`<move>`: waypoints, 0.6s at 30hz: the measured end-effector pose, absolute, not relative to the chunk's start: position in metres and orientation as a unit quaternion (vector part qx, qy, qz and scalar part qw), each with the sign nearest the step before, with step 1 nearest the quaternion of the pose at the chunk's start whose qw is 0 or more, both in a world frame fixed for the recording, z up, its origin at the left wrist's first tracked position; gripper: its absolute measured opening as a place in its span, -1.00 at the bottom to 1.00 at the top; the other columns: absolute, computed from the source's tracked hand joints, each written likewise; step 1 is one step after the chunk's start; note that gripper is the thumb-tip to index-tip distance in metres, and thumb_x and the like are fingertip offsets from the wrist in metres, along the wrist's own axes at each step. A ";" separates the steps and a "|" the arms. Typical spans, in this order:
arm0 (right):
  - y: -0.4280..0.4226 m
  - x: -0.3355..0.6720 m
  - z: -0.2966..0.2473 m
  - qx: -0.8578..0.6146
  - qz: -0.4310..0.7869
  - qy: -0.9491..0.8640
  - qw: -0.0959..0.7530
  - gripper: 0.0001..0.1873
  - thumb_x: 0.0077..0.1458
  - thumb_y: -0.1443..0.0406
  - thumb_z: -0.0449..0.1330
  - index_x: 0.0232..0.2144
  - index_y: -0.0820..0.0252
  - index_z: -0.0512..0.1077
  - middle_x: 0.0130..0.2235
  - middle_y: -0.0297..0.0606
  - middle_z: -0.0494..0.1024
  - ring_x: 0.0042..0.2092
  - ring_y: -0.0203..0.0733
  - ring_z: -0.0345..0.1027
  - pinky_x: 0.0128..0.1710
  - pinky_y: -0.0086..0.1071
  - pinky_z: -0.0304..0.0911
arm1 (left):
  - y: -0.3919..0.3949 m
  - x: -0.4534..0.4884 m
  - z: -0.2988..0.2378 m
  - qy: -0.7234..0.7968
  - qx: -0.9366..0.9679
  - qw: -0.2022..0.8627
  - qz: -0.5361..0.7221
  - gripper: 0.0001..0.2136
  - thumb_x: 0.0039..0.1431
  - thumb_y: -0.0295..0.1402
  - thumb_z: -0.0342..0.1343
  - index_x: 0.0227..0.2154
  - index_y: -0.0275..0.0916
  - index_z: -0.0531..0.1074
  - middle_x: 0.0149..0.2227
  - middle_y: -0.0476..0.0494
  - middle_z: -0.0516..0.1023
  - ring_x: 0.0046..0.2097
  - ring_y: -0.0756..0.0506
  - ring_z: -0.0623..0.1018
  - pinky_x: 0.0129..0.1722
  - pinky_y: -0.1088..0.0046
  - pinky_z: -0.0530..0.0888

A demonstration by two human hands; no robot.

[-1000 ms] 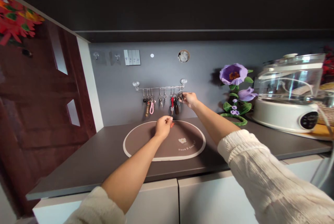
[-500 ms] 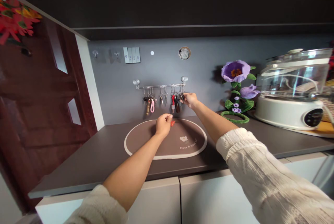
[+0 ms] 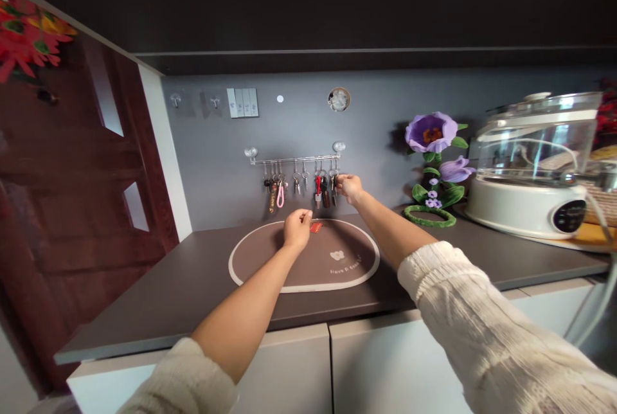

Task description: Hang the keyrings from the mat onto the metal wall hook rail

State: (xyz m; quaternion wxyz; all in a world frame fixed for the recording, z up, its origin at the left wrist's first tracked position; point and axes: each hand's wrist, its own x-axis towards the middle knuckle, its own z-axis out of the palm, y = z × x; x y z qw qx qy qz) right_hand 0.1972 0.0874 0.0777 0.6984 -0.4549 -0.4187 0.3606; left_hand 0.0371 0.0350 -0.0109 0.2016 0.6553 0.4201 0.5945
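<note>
1. Your right hand (image 3: 349, 188) reaches to the right end of the key rail (image 3: 294, 161) on the grey wall. Its fingertips are pinched narrow on the last key bunch (image 3: 332, 184) hanging there.
2. Your left hand (image 3: 297, 231) hovers over the oval mat (image 3: 270, 263) on the counter (image 3: 168, 298). Its fingers are curled, with thumb and forefinger nipping a small red tag (image 3: 315, 227).
3. For a clean hold, I judge the ring a better grip than the dangling keys. Move it straight along its hook so the neighbouring bunches do not swing or tangle.
4. Counts:
   - one rail
   - two suction cups (image 3: 250, 153), one at each end of the rail
   - about seven hanging bunches, too small to count exactly
   - one red tag
   - one mat
   - two wall hooks (image 3: 175, 101)
   - two large purple flowers (image 3: 432, 132)
   - one cooker (image 3: 535, 170)
</note>
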 end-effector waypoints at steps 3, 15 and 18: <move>0.087 0.198 0.072 -0.461 0.344 -0.416 0.704 -0.82 -0.11 0.54 0.01 -0.63 0.27 0.25 -0.66 -0.43 0.25 -0.62 -0.49 0.10 -0.58 -0.61 0.16 | 0.039 0.035 -0.012 0.425 0.653 0.194 0.596 -0.79 0.04 -0.29 -0.03 -0.45 -0.31 0.45 -0.46 -0.14 0.51 -0.40 -0.02 0.46 -0.33 0.48 0.36; 0.048 0.176 0.052 -0.464 0.339 -0.422 0.702 -0.88 -0.16 0.51 0.03 -0.58 0.25 0.29 -0.60 -0.41 0.33 -0.60 -0.49 0.11 -0.59 -0.59 0.08 | 0.047 0.023 -0.010 0.458 0.648 0.167 0.585 -0.81 0.05 -0.37 -0.02 -0.38 -0.33 0.45 -0.38 -0.17 0.53 -0.35 -0.02 0.47 -0.28 0.47 0.36; 0.046 0.172 0.038 -0.477 0.340 -0.471 0.659 -0.91 -0.15 0.48 0.05 -0.56 0.27 0.32 -0.59 -0.40 0.35 -0.58 -0.49 0.14 -0.57 -0.58 0.07 | 0.047 0.020 -0.010 0.468 0.654 0.160 0.572 -0.82 0.05 -0.39 -0.03 -0.37 -0.33 0.46 -0.35 -0.19 0.53 -0.33 -0.03 0.47 -0.26 0.47 0.36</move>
